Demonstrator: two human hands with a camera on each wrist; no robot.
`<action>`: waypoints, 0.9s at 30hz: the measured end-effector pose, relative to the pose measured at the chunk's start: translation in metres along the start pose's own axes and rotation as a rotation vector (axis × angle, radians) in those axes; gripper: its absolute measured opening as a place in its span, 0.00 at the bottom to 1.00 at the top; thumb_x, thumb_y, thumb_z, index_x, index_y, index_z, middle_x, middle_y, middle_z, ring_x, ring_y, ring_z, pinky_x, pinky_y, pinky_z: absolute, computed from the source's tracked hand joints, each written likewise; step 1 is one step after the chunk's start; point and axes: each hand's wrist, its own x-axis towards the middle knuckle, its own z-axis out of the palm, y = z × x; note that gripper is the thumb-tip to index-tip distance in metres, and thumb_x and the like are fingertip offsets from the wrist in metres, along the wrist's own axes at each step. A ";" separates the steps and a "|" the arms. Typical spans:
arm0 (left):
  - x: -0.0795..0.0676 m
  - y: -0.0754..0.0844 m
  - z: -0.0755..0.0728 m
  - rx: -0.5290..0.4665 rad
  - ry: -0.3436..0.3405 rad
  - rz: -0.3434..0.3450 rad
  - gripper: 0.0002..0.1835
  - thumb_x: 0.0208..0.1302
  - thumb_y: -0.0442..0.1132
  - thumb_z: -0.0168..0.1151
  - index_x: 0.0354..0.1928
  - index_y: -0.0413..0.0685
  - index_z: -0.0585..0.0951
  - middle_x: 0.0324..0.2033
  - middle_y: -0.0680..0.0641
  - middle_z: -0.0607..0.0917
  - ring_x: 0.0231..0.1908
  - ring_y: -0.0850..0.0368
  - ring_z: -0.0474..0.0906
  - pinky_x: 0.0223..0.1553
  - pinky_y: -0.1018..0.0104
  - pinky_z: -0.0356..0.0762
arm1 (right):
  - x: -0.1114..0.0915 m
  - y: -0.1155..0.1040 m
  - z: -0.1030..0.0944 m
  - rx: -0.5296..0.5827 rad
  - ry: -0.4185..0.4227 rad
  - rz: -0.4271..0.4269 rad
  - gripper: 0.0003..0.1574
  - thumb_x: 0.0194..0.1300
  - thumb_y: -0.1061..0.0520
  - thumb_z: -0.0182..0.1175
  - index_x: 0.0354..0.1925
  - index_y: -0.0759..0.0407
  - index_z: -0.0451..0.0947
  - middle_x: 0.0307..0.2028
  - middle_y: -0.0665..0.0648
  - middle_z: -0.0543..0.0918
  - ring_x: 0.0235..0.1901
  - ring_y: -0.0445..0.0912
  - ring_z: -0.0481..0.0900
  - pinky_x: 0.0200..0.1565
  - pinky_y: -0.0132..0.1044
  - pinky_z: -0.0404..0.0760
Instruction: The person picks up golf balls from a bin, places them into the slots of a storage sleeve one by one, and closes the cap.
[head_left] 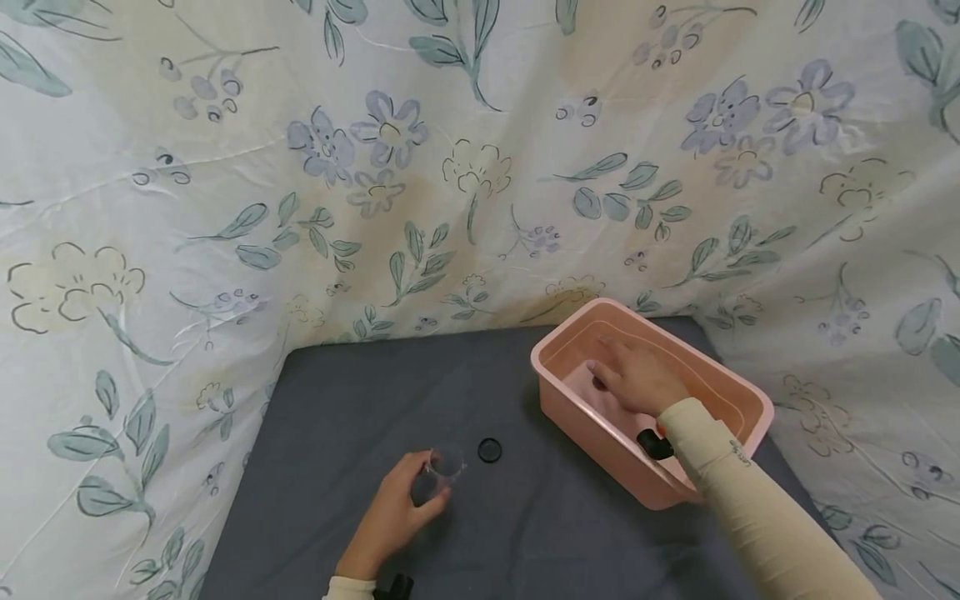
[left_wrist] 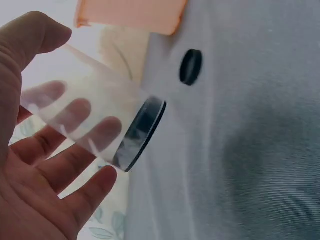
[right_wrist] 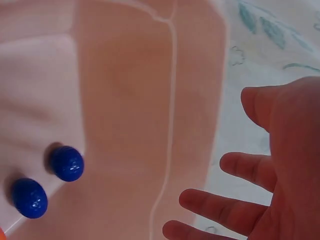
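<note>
My left hand [head_left: 396,506] holds a clear cylindrical jar [left_wrist: 97,87] above the dark cloth, thumb on one side and fingers round the other. A black piece [left_wrist: 141,132] closes the jar's far end in the left wrist view. Just right of it lies a separate round black lid [head_left: 490,451] on the cloth. Reaching into a pink plastic basin [head_left: 592,444], my right hand [head_left: 647,381] has spread fingers and holds nothing in the right wrist view. Two glossy blue balls [right_wrist: 67,163] sit on the basin's floor, apart from the fingers.
The dark cloth-covered table [head_left: 352,400] carries the basin at its right side. Floral fabric [head_left: 450,208] hangs behind and along both sides. A bit of something orange [right_wrist: 2,235] shows at the lower left corner of the right wrist view.
</note>
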 end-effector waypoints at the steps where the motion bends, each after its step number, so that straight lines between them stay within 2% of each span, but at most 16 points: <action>1: 0.000 0.001 -0.001 0.000 0.013 0.019 0.22 0.57 0.48 0.71 0.54 0.62 0.76 0.46 0.59 0.79 0.45 0.66 0.75 0.46 0.58 0.78 | 0.002 0.001 0.000 -0.001 -0.009 0.005 0.42 0.72 0.35 0.48 0.73 0.57 0.56 0.66 0.65 0.69 0.57 0.61 0.76 0.56 0.60 0.73; 5: 0.002 0.004 -0.007 0.033 0.056 0.102 0.24 0.58 0.48 0.70 0.55 0.66 0.74 0.47 0.60 0.78 0.45 0.67 0.74 0.44 0.59 0.78 | 0.012 0.010 0.004 -0.025 -0.052 0.030 0.44 0.71 0.32 0.46 0.73 0.56 0.55 0.52 0.63 0.80 0.47 0.56 0.81 0.49 0.54 0.77; 6: 0.003 0.005 -0.007 0.038 0.065 0.121 0.24 0.58 0.48 0.70 0.56 0.66 0.74 0.47 0.61 0.78 0.44 0.66 0.74 0.44 0.60 0.78 | 0.014 0.012 0.006 -0.033 -0.065 0.038 0.45 0.70 0.31 0.46 0.73 0.56 0.56 0.47 0.62 0.81 0.44 0.54 0.82 0.47 0.53 0.77; 8: 0.003 0.006 -0.009 0.039 0.076 0.150 0.24 0.58 0.47 0.70 0.56 0.65 0.74 0.47 0.60 0.78 0.44 0.66 0.75 0.44 0.62 0.78 | 0.019 0.016 0.010 -0.046 -0.088 0.049 0.47 0.69 0.28 0.45 0.72 0.56 0.56 0.43 0.62 0.82 0.41 0.53 0.82 0.45 0.52 0.77; 13: 0.006 0.013 -0.013 0.019 0.090 0.193 0.26 0.56 0.45 0.71 0.57 0.62 0.75 0.47 0.60 0.79 0.45 0.69 0.75 0.45 0.65 0.78 | 0.028 0.024 0.020 -0.035 -0.148 0.086 0.48 0.68 0.29 0.48 0.73 0.55 0.56 0.52 0.67 0.79 0.42 0.57 0.82 0.45 0.54 0.78; 17: 0.007 0.019 -0.017 0.009 0.086 0.201 0.26 0.56 0.44 0.71 0.57 0.59 0.76 0.46 0.59 0.78 0.44 0.69 0.75 0.44 0.64 0.79 | 0.034 0.031 0.029 -0.028 -0.174 0.084 0.42 0.68 0.38 0.55 0.71 0.57 0.59 0.57 0.68 0.77 0.45 0.59 0.82 0.48 0.56 0.78; 20: 0.007 0.023 -0.020 0.005 0.069 0.176 0.25 0.57 0.45 0.71 0.57 0.62 0.74 0.47 0.61 0.77 0.44 0.69 0.75 0.43 0.63 0.80 | 0.039 0.040 0.039 -0.050 -0.183 0.079 0.37 0.67 0.43 0.57 0.67 0.60 0.65 0.58 0.66 0.77 0.47 0.56 0.81 0.51 0.54 0.78; 22: 0.007 0.026 -0.023 -0.001 0.055 0.149 0.26 0.57 0.46 0.70 0.57 0.66 0.73 0.47 0.63 0.76 0.43 0.70 0.75 0.43 0.64 0.80 | 0.043 0.046 0.047 -0.050 -0.210 0.093 0.34 0.67 0.45 0.57 0.65 0.61 0.67 0.49 0.64 0.82 0.41 0.53 0.82 0.45 0.50 0.79; 24: 0.006 0.028 -0.025 -0.005 0.047 0.124 0.26 0.57 0.46 0.71 0.57 0.69 0.73 0.46 0.64 0.76 0.42 0.71 0.75 0.42 0.66 0.79 | 0.046 0.051 0.055 -0.048 -0.240 0.102 0.31 0.66 0.47 0.59 0.62 0.61 0.69 0.36 0.62 0.83 0.31 0.49 0.79 0.34 0.44 0.78; 27: 0.005 0.031 -0.027 0.000 0.040 0.102 0.27 0.56 0.45 0.71 0.56 0.72 0.73 0.46 0.66 0.76 0.42 0.71 0.74 0.42 0.67 0.79 | 0.050 0.057 0.064 -0.045 -0.275 0.128 0.28 0.63 0.49 0.61 0.57 0.61 0.72 0.22 0.57 0.77 0.21 0.47 0.74 0.23 0.39 0.69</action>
